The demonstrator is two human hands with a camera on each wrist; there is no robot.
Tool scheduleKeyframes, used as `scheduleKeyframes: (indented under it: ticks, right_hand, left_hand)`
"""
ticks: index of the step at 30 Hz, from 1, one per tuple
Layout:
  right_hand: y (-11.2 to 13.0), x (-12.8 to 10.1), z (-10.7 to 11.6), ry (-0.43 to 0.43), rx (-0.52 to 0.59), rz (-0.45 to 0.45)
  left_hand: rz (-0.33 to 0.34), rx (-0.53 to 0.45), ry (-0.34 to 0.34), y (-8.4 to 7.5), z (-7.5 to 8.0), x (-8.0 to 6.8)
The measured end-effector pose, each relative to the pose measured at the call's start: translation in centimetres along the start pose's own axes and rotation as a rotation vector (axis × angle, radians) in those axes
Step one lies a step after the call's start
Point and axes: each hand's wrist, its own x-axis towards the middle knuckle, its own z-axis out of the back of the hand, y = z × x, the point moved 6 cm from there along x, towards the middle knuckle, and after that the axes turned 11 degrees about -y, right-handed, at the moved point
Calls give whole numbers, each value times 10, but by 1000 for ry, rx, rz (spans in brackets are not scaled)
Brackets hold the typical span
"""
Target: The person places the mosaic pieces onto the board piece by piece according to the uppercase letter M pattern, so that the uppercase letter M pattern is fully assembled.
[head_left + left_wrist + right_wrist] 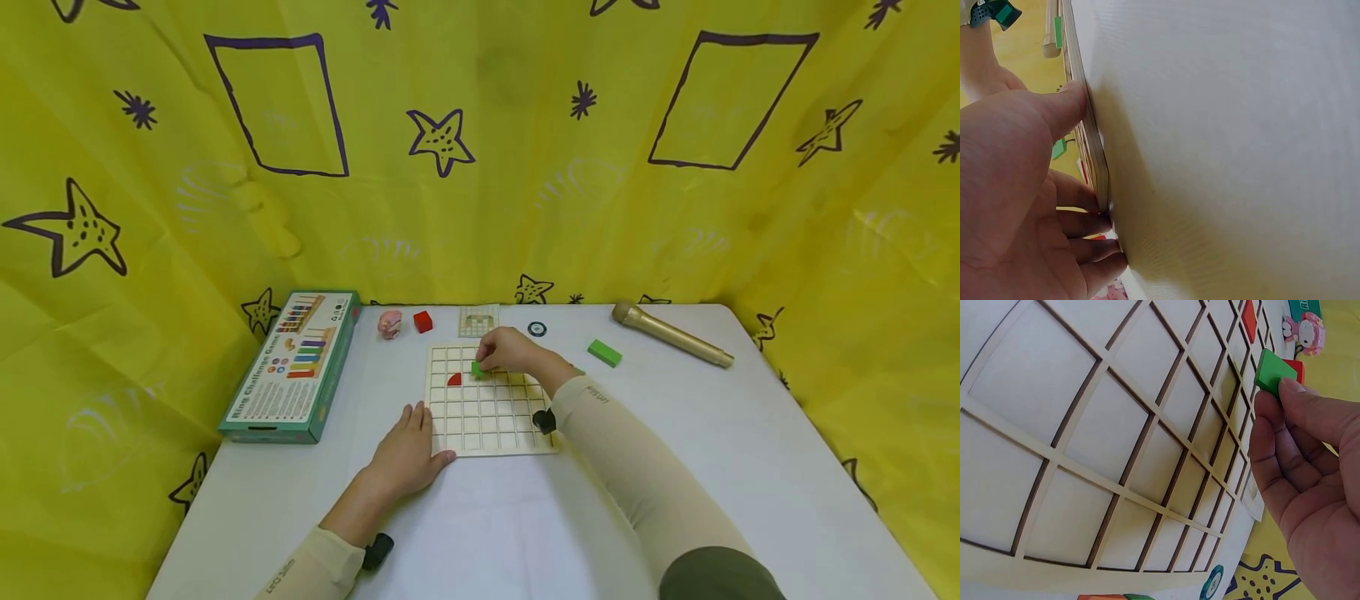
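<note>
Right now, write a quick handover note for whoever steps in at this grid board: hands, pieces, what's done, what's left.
Right hand: its fingers pinch a small green square piece just above the upper cells of the wooden grid board.
Left hand: flat on the table, fingers against the board's near-left edge.
On the board: one red quarter-round piece.
Off the board: a red cube, a pink figure, a green block, a pattern card.
Done: one red piece seated.
Left: likely seating the green piece; nearly all cells are empty.
</note>
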Motion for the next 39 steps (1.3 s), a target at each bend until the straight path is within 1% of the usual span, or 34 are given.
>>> scheduleKeyframes:
  ticks: [8,14,23,33,39]
  right_hand:
    - [2,3,-7,3,-6,-11]
    - [-2,5,-13,19,-11,-39]
    - [-3,6,-17,24,-17,-50]
    - [-3,7,-23,14,-37,-36]
    - [-1,8,-25,-3,-78,2]
  left_hand:
    - [-4,2,-11,1,-1,0]
    - [-7,9,-14,2,-2,0]
    - [-5,4,-16,2,-2,0]
    - [-14,7,-24,1,0,-1]
    - [-3,2,-18,1,0,-1]
